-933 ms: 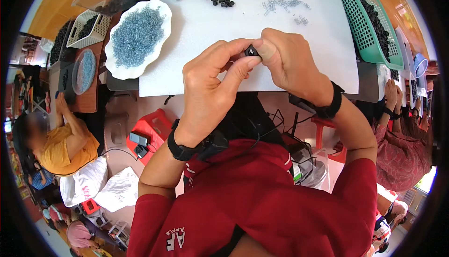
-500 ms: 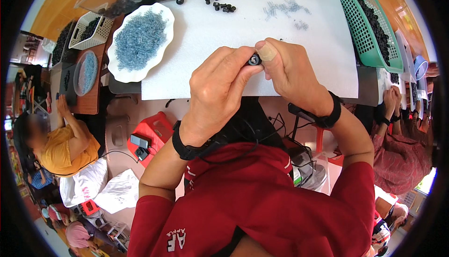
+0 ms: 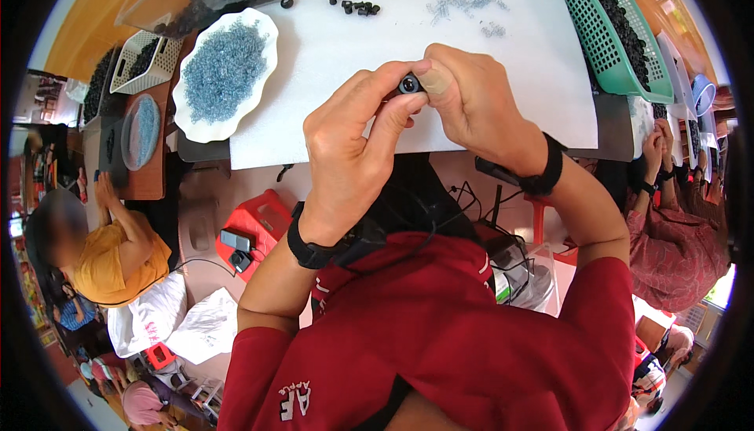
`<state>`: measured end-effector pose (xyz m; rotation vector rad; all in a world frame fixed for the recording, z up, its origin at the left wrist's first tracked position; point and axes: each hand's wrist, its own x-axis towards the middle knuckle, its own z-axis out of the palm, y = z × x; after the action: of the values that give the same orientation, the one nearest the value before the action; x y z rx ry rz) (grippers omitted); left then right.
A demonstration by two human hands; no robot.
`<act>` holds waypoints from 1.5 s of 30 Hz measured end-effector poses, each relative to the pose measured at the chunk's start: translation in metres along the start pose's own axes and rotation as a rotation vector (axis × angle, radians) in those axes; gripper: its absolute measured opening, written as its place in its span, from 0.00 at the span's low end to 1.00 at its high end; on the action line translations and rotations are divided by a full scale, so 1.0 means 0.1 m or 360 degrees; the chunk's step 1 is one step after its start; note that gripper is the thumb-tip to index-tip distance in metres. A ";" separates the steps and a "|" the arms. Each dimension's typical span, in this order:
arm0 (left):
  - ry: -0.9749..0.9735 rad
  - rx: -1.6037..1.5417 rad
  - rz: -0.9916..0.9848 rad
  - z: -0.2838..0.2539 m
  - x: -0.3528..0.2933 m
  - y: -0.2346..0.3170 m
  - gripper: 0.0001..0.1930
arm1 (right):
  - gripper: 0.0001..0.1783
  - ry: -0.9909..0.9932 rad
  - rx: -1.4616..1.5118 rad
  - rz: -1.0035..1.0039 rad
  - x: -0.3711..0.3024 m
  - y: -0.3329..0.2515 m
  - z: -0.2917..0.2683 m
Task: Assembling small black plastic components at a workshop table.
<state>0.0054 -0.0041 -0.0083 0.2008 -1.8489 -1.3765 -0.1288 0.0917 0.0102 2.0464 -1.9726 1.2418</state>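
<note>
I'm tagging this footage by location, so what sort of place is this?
Probably a small-parts assembly workshop: a white dish heaped with little bluish pieces, a green basket of black parts, and a person in yellow seated by a neighbouring table.

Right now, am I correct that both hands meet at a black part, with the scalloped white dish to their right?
Not quite: in the head view the scalloped white dish lies to their left; the left hand and right hand meet at the black part.
</note>
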 end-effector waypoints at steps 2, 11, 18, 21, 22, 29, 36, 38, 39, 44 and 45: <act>0.0003 0.0053 0.0024 -0.02 0.01 -0.05 0.13 | 0.16 -0.0032 0.0206 0.0144 0.00 -0.04 0.01; -0.0054 0.0388 0.0189 -0.13 0.01 -0.02 0.15 | 0.33 0.0070 0.1087 0.1036 -0.06 -0.12 0.02; -0.0034 0.0215 0.0059 -0.16 0.00 -0.02 0.16 | 0.29 -0.0060 0.1186 0.1045 -0.14 -0.12 0.04; -0.0034 0.0179 0.0141 -0.16 0.00 -0.04 0.16 | 0.27 -0.0023 0.1453 0.1084 -0.15 -0.14 0.10; -0.0032 0.0179 0.0143 -0.16 0.00 -0.03 0.16 | 0.26 -0.0020 0.1654 0.1146 -0.15 -0.15 0.11; -0.0037 0.0333 0.0255 -0.19 0.00 -0.03 0.17 | 0.25 0.0085 0.1684 0.1148 -0.21 -0.18 0.15; -0.0146 0.0392 0.0316 -0.15 -0.02 -0.07 0.14 | 0.24 0.0081 0.0964 0.0856 -0.17 -0.17 0.17; -0.0152 0.0388 0.0302 -0.15 -0.02 -0.05 0.13 | 0.24 0.0114 0.0900 0.0805 -0.16 -0.17 0.19; -0.0160 0.0382 0.0287 -0.16 -0.02 -0.04 0.11 | 0.24 0.0136 0.0947 0.0831 -0.16 -0.19 0.20; -0.0032 0.0247 0.0128 -0.18 -0.04 -0.07 0.09 | 0.23 0.0126 0.0967 0.0865 -0.13 -0.20 0.20; -0.0043 0.0270 0.0017 -0.19 -0.04 -0.07 0.14 | 0.23 0.0104 0.0897 0.0843 -0.12 -0.21 0.19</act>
<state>0.0189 -0.0185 -0.0152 0.2598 -1.9874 -1.2207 -0.1001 0.0955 0.0006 1.6489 -2.4333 2.1448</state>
